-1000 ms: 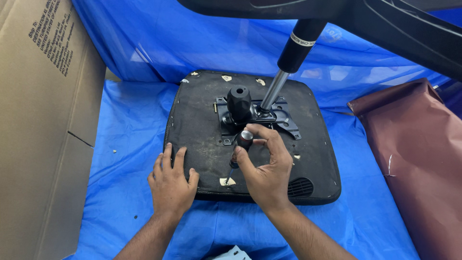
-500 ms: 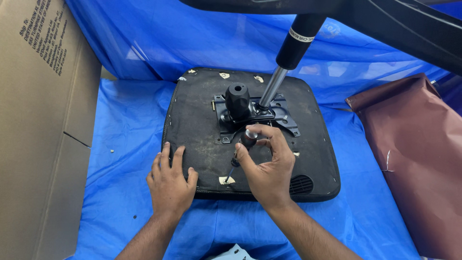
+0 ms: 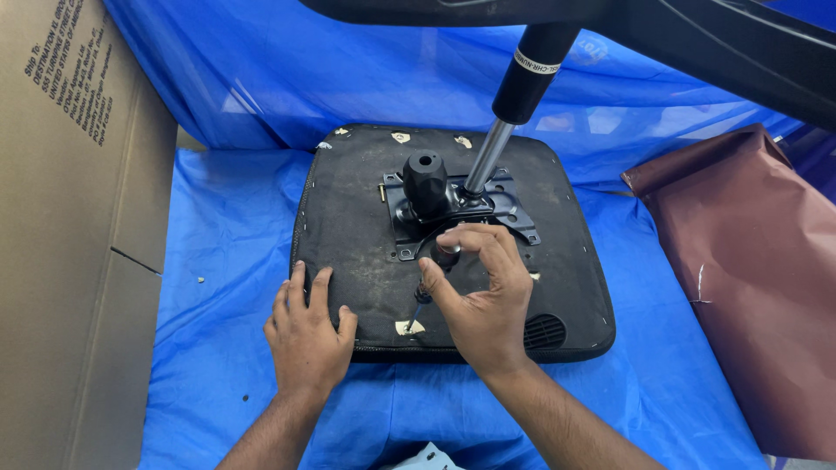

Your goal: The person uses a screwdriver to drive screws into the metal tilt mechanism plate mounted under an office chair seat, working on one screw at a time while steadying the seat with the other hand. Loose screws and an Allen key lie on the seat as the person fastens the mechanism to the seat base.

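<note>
— On the blue plastic sheet point(image 3: 226, 226), how many things are laid out?

— One upturned chair seat point(image 3: 348, 218), black, lying flat in the middle. One metal mounting plate point(image 3: 505, 213) is fixed at its centre, with one black knob point(image 3: 424, 178) standing up from it and one gas-lift cylinder point(image 3: 514, 104) leaning up and away to the far right, chrome below and black above.

— And the hands?

— Two, both the person's own. The left hand point(image 3: 305, 335) lies flat on the near left edge of the seat, fingers spread slightly and gripping nothing. The right hand point(image 3: 483, 300) is just right of it, its fingers point(image 3: 470, 239) curled and pinching the handle of one screwdriver point(image 3: 431, 283).

— Where does the screwdriver point?

— Its tip goes down and to the near left, onto the seat near a pale patch point(image 3: 409, 327) by the near edge. It stands just near of the mounting plate.

— Anything around the seat?

— One cardboard box point(image 3: 70, 244) stands at the left, its contents hidden. One maroon bag point(image 3: 766, 278) lies at the right. One dark chair part point(image 3: 714, 43) crosses the far top.
</note>
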